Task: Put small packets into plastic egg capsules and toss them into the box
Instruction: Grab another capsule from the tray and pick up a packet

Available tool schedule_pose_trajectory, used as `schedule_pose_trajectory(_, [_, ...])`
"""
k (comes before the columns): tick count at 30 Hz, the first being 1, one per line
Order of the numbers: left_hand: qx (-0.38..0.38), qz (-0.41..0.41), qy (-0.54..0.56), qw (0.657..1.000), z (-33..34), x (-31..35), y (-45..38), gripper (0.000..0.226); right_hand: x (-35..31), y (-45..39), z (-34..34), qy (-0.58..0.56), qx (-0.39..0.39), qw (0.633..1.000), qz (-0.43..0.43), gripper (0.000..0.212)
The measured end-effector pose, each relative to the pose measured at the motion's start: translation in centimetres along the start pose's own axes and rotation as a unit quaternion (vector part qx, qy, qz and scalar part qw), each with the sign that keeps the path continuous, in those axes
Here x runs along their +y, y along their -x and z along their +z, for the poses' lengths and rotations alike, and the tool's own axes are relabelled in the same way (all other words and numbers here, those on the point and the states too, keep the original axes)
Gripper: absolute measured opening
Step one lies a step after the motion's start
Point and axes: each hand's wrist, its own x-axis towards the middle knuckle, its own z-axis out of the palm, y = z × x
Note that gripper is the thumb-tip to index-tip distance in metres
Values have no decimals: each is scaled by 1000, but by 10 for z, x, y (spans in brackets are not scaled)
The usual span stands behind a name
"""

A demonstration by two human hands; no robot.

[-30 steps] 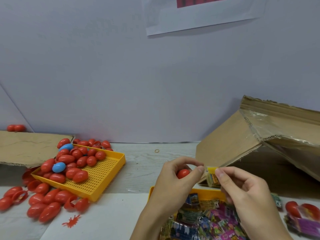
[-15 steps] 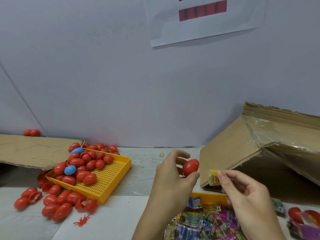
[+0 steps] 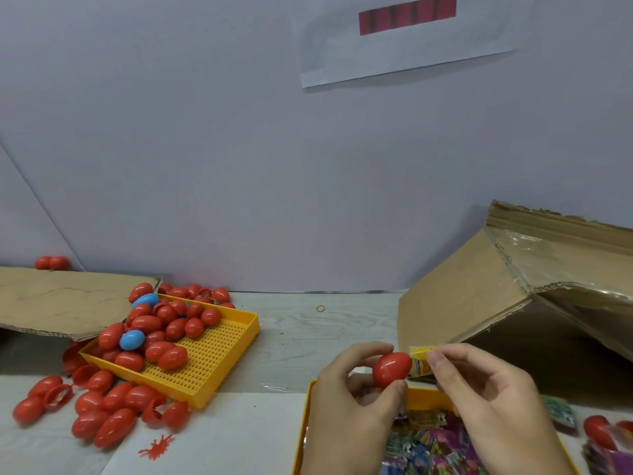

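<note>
Head view: we are watching both hands working low in front of us, just above the yellow tray of packets (image 3: 310, 406).
Left hand: our left hand (image 3: 346, 399) is pinching a red egg capsule (image 3: 391, 368) between thumb and fingertips, and the capsule is looking closed from here.
Right hand: our right hand (image 3: 486, 395) is pinching a small yellow packet (image 3: 419, 361) at its fingertips.
What is changing: a moment ago the capsule and the packet were sitting a little apart; now we are bringing them together, the packet touching the capsule's right side.
What it means: we judge that we are lining up the packet for loading, but the capsule is needing to be opened first, since no gap is showing.
Where the goal lies: the cardboard box (image 3: 513, 286) is lying tipped just beyond our right hand, its mouth facing us.
Off to the left: a second yellow tray (image 3: 219, 371) of red and blue capsules is sitting well apart from our left hand, with more red capsules (image 3: 109, 423) spilling beside it.
Progress: this capsule is not yet filled or tossed.
</note>
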Motion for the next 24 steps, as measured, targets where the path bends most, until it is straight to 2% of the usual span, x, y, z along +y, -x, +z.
schedule_pose_trajectory(5, [-4,13,0,1000,0,-3,2,32,1,1,2,9,-6,1000,-25,14])
schedule_pose_trajectory(11, [24,10,18,1000,-1,-2,4,22,-1,4,3,15,-21,998,-56,17])
schedule_pose_trajectory(16, [22,2,18,1000,-4,-5,3,27,0,5,2,13,-39,995,-92,22])
schedule_pose_trajectory(24, [17,0,41,999,-4,-5,2,23,1,3,3,3,-31,995,-96,22])
